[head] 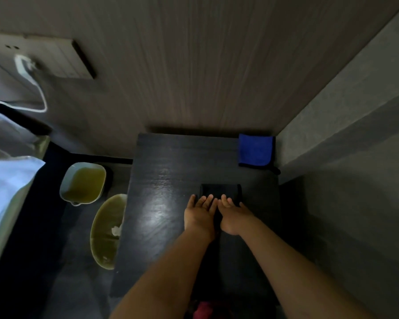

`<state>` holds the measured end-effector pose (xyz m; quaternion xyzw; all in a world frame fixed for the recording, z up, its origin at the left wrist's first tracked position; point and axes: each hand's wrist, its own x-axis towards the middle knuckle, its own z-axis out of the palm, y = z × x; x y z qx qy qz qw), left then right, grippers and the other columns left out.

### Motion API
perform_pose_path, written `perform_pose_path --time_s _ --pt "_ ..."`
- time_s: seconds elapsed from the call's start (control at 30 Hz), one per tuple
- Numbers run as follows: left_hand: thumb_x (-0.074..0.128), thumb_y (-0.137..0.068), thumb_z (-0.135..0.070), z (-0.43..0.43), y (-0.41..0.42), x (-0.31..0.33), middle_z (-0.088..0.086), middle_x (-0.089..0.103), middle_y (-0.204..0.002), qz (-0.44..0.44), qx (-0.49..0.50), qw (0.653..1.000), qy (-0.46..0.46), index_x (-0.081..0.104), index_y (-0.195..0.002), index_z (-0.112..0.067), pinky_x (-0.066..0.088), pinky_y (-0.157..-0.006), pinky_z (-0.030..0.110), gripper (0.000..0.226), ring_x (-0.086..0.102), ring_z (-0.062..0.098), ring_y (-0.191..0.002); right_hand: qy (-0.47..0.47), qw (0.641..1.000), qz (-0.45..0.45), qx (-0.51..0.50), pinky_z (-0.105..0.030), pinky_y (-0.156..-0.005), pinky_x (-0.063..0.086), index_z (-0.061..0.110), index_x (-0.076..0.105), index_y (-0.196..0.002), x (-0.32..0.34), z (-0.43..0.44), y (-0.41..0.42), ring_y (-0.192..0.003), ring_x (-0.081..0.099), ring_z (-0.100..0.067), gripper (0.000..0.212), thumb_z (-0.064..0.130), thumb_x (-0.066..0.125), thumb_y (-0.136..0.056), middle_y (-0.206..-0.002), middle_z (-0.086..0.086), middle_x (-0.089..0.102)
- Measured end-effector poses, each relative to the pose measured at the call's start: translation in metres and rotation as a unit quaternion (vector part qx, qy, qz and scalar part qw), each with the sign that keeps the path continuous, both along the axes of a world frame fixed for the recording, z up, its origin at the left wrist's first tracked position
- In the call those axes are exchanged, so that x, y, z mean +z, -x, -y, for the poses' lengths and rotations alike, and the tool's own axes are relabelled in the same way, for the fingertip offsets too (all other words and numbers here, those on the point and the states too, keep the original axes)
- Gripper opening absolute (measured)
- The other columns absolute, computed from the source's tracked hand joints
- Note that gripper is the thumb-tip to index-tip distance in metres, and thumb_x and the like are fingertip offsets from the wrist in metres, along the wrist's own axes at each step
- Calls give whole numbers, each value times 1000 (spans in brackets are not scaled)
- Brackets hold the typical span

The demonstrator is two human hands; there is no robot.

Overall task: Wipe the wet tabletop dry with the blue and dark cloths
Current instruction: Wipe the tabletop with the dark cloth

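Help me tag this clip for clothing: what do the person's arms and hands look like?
The left hand and right hand are bare, without gloves. Both arms are uncovered down to the picture's edge: no sleeves, watch or bracelets show. The light is too dim to rule out a thin ring.

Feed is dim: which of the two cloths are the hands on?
The dark cloth: the left hand and right hand both rest flat on it. The blue cloth lies untouched in the far right corner of the tabletop.
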<state>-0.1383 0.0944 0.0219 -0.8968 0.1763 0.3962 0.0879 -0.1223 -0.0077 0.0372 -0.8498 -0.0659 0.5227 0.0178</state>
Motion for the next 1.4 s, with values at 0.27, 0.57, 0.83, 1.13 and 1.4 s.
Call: perform_pose_path --time_s 0.27,0.57,0.83,1.13,1.4 --pt "25 -96 -59 -30 9 6 2 -13 -161 25 10 1000 -13 -12 -151 -15 -14 -116 41 80 -9 18 -148 -6 1000 4 17 -43 -122 -3 16 -7 -154 0 -34 -2 -150 -9 -18 76 11 41 -96 -161 -3 -18" --pt "25 -97 -53 -60 9 7 5 -15 -160 11 20 999 -32 -13 -151 -12 -14 -116 42 77 -11 20 -148 -1 999 8 40 -43 -122 -3 14 -7 -154 2 -70 -3 -150 -9 -19 70 15 34 -97 -161 -4 -17" --pt "29 -97 -54 -97 11 4 3 -14 -161 21 42 999 -19 -12 -151 -13 -12 -118 41 79 -10 18 -148 -13 999 6 50 -44 -122 -2 13 -7 -154 3 -103 -3 -150 -8 -20 72 19 37 -97 -161 -5 -16" --pt "20 -101 -44 -135 10 6 1 -12 -161 9 69 998 -10 -10 -152 -14 -12 -119 41 66 -9 17 -149 -12 998 10 66 -44 -122 -2 14 -6 -155 -2 -140 -3 -150 -8 -19 67 27 33 -102 -162 -4 -16" --pt "20 -101 -41 -169 11 8 2 -12 -161 5 70 997 -16 -10 -152 -13 -10 -119 42 65 -8 17 -149 -13 996 29 80 -43 -122 -3 15 -5 -155 -1 -173 1 -150 -7 -18 66 30 31 -101 -162 -3 -14"
